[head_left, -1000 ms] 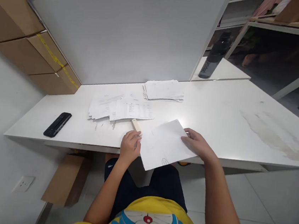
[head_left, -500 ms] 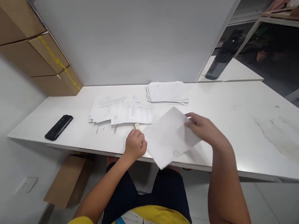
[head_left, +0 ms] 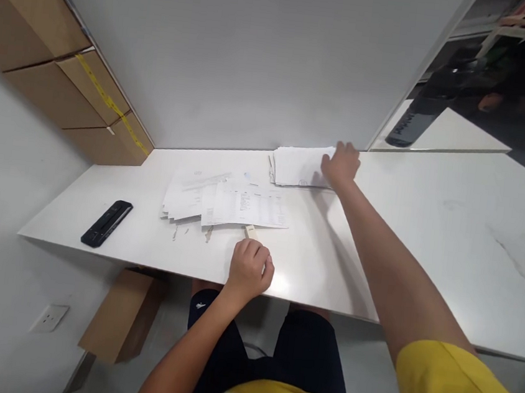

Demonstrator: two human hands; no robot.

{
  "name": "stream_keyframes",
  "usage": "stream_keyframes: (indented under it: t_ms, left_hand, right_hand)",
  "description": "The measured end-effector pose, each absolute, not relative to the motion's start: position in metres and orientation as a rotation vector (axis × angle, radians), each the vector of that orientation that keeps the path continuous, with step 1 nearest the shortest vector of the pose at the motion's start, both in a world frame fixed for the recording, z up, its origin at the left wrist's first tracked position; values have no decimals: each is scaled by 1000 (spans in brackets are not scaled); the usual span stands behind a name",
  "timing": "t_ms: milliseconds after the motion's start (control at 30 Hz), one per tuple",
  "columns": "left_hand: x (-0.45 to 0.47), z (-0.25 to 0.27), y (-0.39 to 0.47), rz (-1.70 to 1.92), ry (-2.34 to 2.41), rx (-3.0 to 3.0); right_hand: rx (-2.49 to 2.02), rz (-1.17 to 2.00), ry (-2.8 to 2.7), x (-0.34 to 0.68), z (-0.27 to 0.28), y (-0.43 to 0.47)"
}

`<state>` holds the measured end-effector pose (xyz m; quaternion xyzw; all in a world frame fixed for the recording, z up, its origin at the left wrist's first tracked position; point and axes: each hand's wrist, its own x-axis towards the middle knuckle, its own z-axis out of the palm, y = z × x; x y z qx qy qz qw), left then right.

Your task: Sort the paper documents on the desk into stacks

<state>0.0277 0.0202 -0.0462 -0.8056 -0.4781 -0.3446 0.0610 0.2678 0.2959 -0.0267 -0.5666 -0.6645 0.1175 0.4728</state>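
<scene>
My left hand (head_left: 249,271) is closed over the near edge of the white table, around a small cream-coloured object (head_left: 250,230). Only that object's blunt end sticks out beyond my fingers, so its kind is hidden. My right hand (head_left: 342,166) reaches to the back and grips the right end of a sheet of paper (head_left: 304,166), which lies on top of the rear paper stack. Between the hands, to the left, printed sheets (head_left: 247,204) lie in an overlapping, fanned pile just beyond the cream object.
A black phone-like device (head_left: 106,224) lies on the left of the white table (head_left: 303,251). Cardboard boxes (head_left: 84,103) are stacked at the back left. A whiteboard (head_left: 248,64) stands behind the papers. A dark bottle (head_left: 413,122) is at the back right.
My right hand has carried the sheet from in front of me back onto the rear stack. My left hand stays closed around the cream object. The view has shifted slightly.
</scene>
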Motion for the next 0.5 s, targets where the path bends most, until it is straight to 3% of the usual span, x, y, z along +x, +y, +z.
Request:
stream_keyframes:
  t_ms: [267, 500]
  left_hand:
    - [32, -52, 20, -964, -1398, -2416]
    - [33, -55, 20, -967, -1327, -2300]
  right_hand:
    - [-1298, 563, -1729, 164, -29, 219]
    - [-943, 1088, -2226, 122, -30, 171]
